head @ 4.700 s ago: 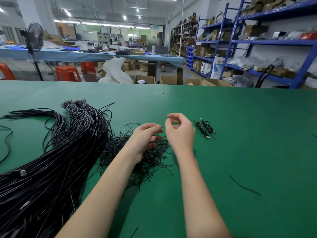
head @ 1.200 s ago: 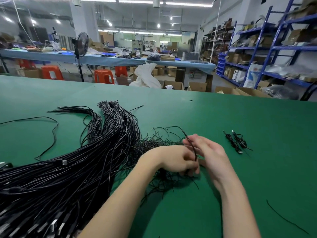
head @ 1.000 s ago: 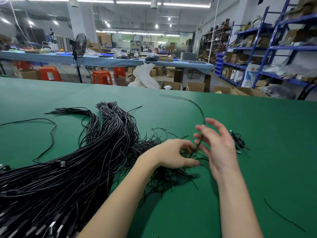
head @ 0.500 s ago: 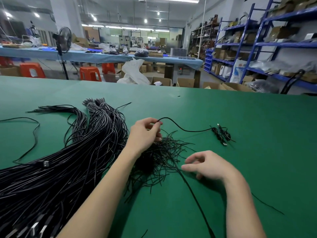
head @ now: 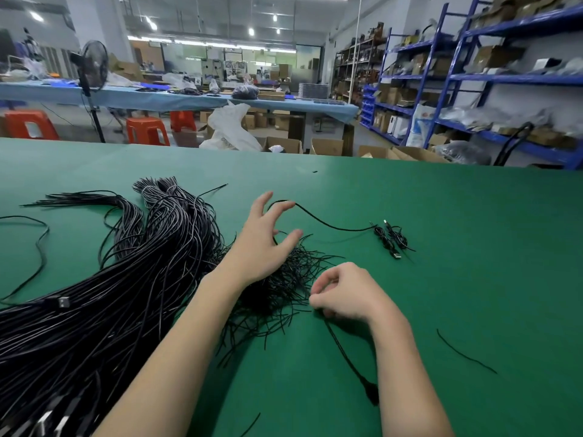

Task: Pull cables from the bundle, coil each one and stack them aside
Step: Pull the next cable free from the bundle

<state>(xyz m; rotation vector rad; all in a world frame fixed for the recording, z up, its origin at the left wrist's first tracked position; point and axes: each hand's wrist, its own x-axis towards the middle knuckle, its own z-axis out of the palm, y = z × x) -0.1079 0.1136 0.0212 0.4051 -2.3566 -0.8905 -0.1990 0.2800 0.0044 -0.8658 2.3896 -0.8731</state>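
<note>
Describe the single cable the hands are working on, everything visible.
The single cable is thin, black and flexible, with a dark plug on its near end. It arcs from the spread left hand toward the coiled cables, and runs under the right hand, whose fingers pinch it, down across the green table.

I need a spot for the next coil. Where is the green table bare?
Bare: right of the coiled cables, above the stray wire, and beyond the bundle toward the far edge. Crowded: the left side and the ties pile between the hands.
</note>
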